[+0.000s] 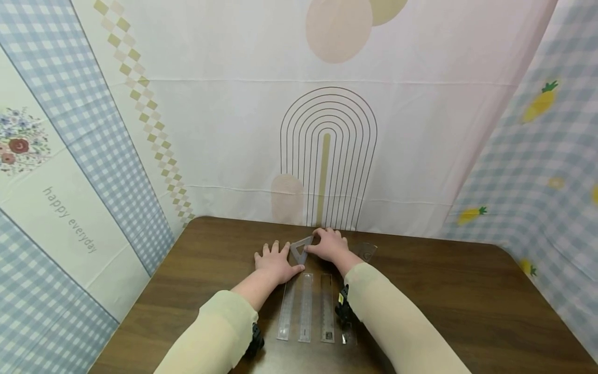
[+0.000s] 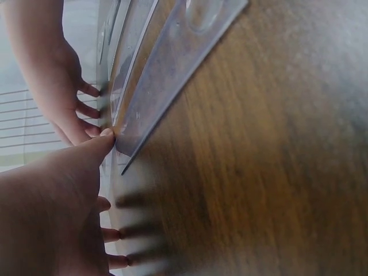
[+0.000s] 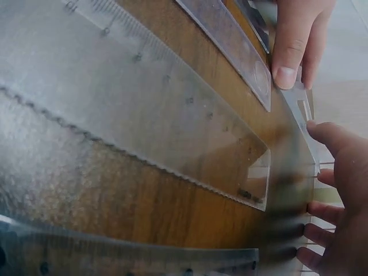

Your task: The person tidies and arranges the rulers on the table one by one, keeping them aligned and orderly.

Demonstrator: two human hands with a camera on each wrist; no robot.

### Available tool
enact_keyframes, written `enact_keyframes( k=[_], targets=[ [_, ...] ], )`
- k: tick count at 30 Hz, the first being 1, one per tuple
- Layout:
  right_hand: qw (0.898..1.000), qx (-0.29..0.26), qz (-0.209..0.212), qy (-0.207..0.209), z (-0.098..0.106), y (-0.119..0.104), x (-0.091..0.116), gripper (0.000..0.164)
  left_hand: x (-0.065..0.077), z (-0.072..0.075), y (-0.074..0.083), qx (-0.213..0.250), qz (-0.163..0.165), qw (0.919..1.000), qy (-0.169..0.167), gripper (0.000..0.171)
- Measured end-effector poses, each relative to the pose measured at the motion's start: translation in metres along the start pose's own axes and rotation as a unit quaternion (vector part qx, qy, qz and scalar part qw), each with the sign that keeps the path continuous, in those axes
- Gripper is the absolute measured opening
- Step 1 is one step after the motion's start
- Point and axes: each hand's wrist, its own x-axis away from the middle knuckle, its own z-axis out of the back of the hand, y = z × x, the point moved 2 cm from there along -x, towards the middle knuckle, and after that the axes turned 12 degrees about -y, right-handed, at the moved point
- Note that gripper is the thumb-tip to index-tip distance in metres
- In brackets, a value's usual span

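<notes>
A small clear set square (image 1: pixel 301 242) with a triangular cut-out lies flat near the table's back edge, between both hands. My left hand (image 1: pixel 274 264) has its fingers spread on the wood, its thumb at the near corner and its forefinger by the left corner. From the other side my right hand (image 1: pixel 330 245) holds the right corner between thumb and forefinger; its other fingers stay loose. Nearer the front lie several clear rulers: a left one (image 1: pixel 286 311), a middle one (image 1: pixel 305 309) and a right one (image 1: pixel 327 309). A wavy-edged ruler (image 3: pixel 172 126) shows in the right wrist view.
Beyond the right forearm lies a clear fan-shaped piece (image 1: pixel 369 251), partly covered by the wrist. Another transparent piece (image 1: pixel 348 336) pokes out under the right sleeve. A patterned cloth (image 1: pixel 233 130) hangs right behind the brown wooden table (image 1: pixel 444 291).
</notes>
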Motion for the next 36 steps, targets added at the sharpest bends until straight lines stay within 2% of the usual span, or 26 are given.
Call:
enact_keyframes(
  k=[8,13,20,31,36],
  targets=[
    [0.998,-0.04,0.011,0.038,-0.0023,-0.0006,-0.0026,0.051,-0.0005,-0.0029,-0.0023,0.0,-0.003,1.0,-0.002,0.087],
    [0.993,-0.101,0.023,0.062,-0.0009,-0.0033,-0.0034,0.041,-0.0004,-0.0027,-0.0024,0.002,-0.007,1.0,0.0,0.087],
    [0.979,-0.199,0.023,0.045,-0.0021,-0.0046,-0.0073,0.036,-0.0013,-0.0033,-0.0022,0.003,-0.006,1.0,-0.003,0.087],
    [0.96,-0.274,0.023,0.041,-0.0045,-0.0051,-0.007,0.036,0.0003,-0.0036,-0.0025,0.003,-0.003,1.0,-0.004,0.086],
    [0.956,-0.287,0.024,0.047,-0.0054,-0.0053,-0.0053,0.042,-0.0004,-0.0045,-0.0016,0.002,-0.005,1.0,-0.002,0.086]
  ],
)
